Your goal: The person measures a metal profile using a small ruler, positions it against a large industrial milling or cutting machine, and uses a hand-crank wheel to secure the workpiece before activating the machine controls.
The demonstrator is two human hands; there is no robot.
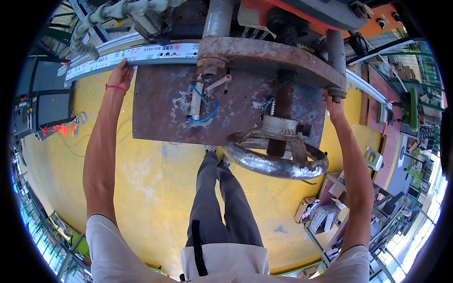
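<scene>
Left hand (123,71) rests its grip against the long white strip (137,54) lying across the rusty machine surface (165,113); right hand (331,104) seems clenched on the strip's far end, partly hidden

Your left hand (123,70) sits on a white strip (132,54) with black and red print; red band on that wrist. Plate (165,108) is rust-brown, handwheel (276,160) silver-grey, floor (141,174) yellow, blue wire (205,106), orange housing (302,14) above.
</scene>
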